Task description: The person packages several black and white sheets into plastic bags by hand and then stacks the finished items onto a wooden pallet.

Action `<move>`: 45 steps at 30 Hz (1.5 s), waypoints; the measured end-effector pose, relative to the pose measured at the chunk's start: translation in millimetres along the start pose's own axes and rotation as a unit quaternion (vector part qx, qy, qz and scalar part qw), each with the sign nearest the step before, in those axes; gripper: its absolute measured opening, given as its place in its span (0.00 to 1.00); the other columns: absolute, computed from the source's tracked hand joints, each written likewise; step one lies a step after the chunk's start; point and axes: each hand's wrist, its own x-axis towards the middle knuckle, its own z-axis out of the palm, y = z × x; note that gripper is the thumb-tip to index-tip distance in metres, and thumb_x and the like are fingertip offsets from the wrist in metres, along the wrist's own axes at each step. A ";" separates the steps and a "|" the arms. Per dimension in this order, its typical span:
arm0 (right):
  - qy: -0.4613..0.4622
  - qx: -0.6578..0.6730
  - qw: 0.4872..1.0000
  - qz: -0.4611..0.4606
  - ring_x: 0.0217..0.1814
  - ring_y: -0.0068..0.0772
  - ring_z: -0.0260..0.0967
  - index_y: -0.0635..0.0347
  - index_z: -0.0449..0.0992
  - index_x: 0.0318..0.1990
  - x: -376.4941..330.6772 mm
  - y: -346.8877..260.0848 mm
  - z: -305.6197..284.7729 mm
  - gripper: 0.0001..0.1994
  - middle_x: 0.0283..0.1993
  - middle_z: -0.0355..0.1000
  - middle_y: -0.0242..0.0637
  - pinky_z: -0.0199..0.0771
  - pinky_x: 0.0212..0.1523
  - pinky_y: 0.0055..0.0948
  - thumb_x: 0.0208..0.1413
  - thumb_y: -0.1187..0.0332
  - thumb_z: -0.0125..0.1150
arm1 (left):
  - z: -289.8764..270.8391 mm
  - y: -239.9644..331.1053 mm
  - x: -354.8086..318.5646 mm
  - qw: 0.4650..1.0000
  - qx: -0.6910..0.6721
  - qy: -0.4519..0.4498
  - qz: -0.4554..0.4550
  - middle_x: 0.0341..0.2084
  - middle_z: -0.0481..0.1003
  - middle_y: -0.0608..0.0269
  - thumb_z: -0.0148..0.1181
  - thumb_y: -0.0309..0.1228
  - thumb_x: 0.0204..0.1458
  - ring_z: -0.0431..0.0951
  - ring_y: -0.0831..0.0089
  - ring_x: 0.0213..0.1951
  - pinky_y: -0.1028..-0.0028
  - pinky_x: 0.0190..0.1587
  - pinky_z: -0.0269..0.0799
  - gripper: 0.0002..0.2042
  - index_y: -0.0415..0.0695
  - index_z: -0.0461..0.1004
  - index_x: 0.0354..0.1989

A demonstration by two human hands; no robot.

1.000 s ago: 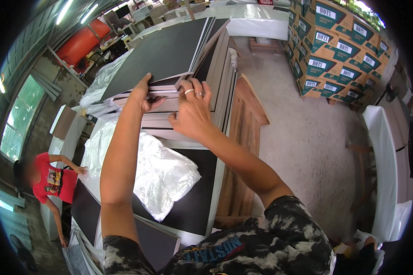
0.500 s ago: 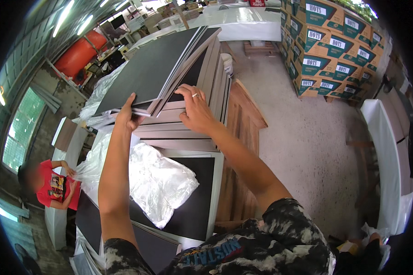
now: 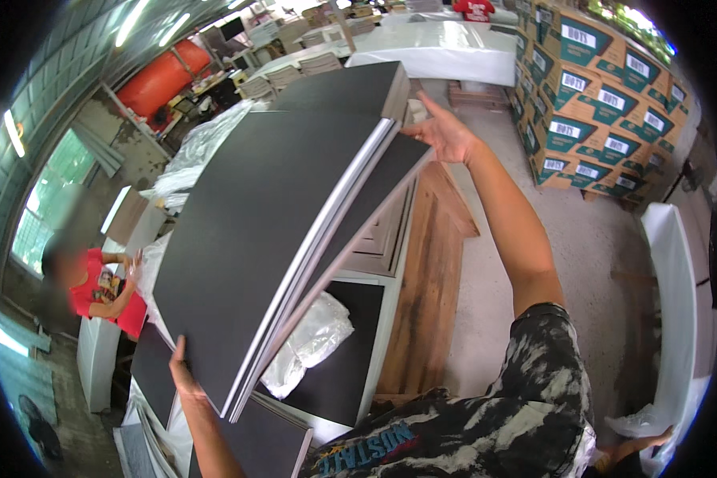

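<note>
I carry a fanned bunch of large dark boards (image 3: 267, 199) with pale edges, tilted over the stack. My left hand (image 3: 185, 376) grips their near left corner, thumb on top and fingers hidden beneath. At the far right corner my right hand (image 3: 450, 137) holds the boards, its thumb raised and its fingertips partly hidden by the edge. Beyond them lies the taller stack of dark boards (image 3: 346, 86). Crumpled clear plastic wrap (image 3: 319, 334) rests on a lower dark board (image 3: 365, 350), partly covered by the held boards.
A wooden pallet (image 3: 422, 319) runs along the stack's right side. Printed cartons (image 3: 589, 103) are piled at the far right. A person in a red shirt (image 3: 107, 291) stands at the left. White-wrapped stacks (image 3: 430, 52) stand at the back and along the right (image 3: 673, 279).
The boards have come off the stack toward me. My left hand has moved down and nearer; my right hand has gone farther out to their far right corner.
</note>
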 end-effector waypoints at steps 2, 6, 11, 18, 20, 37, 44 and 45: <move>0.075 -0.153 0.985 0.017 0.62 0.33 0.55 0.65 0.57 0.60 26.7 -1.5 26.7 0.45 0.56 0.63 0.40 0.55 0.59 0.32 0.47 0.32 0.43 | -20.2 -7.3 -10.8 1.000 -0.022 0.014 -0.003 0.43 0.71 0.53 0.54 0.39 0.50 0.73 0.58 0.44 0.61 0.48 0.70 0.21 0.36 0.66 0.49; -0.008 -0.150 0.982 0.115 0.68 0.42 0.43 0.69 0.45 0.63 -2.6 -7.2 96.2 0.52 0.68 0.41 0.48 0.44 0.63 0.43 0.44 0.28 0.41 | -48.3 -27.2 -60.8 0.990 0.024 0.101 0.094 0.45 0.70 0.49 0.57 0.38 0.47 0.72 0.55 0.44 0.60 0.48 0.70 0.27 0.35 0.62 0.52; -0.147 -0.310 0.935 0.087 0.60 0.38 0.54 0.70 0.56 0.58 -30.1 32.8 160.3 0.38 0.58 0.57 0.49 0.56 0.58 0.34 0.50 0.46 0.53 | -97.3 -57.0 -107.6 0.976 0.089 0.146 0.134 0.44 0.69 0.48 0.62 0.39 0.38 0.71 0.55 0.45 0.61 0.50 0.69 0.35 0.32 0.59 0.54; -0.143 -0.346 0.927 -0.006 0.48 0.32 0.66 0.73 0.66 0.49 -84.0 145.9 234.7 0.25 0.47 0.69 0.44 0.64 0.50 0.31 0.50 0.61 0.60 | -152.0 -45.0 -249.2 0.850 0.257 0.417 0.195 0.42 0.69 0.51 0.65 0.45 0.34 0.71 0.62 0.43 0.66 0.48 0.66 0.39 0.34 0.60 0.54; -0.086 -0.322 0.943 0.009 0.47 0.32 0.66 0.72 0.67 0.48 -106.8 170.6 238.9 0.24 0.46 0.69 0.44 0.64 0.50 0.31 0.49 0.62 0.61 | -165.6 -40.1 -280.9 0.836 0.287 0.410 0.224 0.41 0.70 0.51 0.64 0.44 0.36 0.71 0.63 0.42 0.68 0.46 0.67 0.38 0.35 0.59 0.55; -0.330 -0.237 0.902 -0.146 0.48 0.27 0.62 0.67 0.64 0.49 -86.2 378.2 466.3 0.24 0.45 0.66 0.35 0.59 0.52 0.27 0.46 0.66 0.65 | -412.5 -97.5 -539.4 0.756 0.203 0.512 0.353 0.46 0.66 0.57 0.67 0.34 0.34 0.66 0.66 0.48 0.68 0.55 0.58 0.37 0.34 0.58 0.54; -0.307 -0.198 0.928 -0.072 0.47 0.27 0.63 0.65 0.63 0.50 -98.2 382.2 487.2 0.24 0.45 0.66 0.35 0.62 0.51 0.27 0.42 0.73 0.61 | -394.7 -93.9 -484.0 0.747 0.104 0.518 0.403 0.53 0.60 0.53 0.64 0.39 0.38 0.61 0.60 0.55 0.61 0.59 0.52 0.40 0.34 0.51 0.59; -0.289 -0.190 0.935 -0.079 0.48 0.27 0.63 0.65 0.64 0.50 -100.8 389.1 488.2 0.24 0.45 0.66 0.35 0.62 0.51 0.28 0.41 0.73 0.61 | -401.7 -94.7 -487.7 0.756 0.095 0.500 0.413 0.51 0.61 0.52 0.64 0.36 0.37 0.63 0.61 0.53 0.62 0.57 0.54 0.40 0.33 0.51 0.58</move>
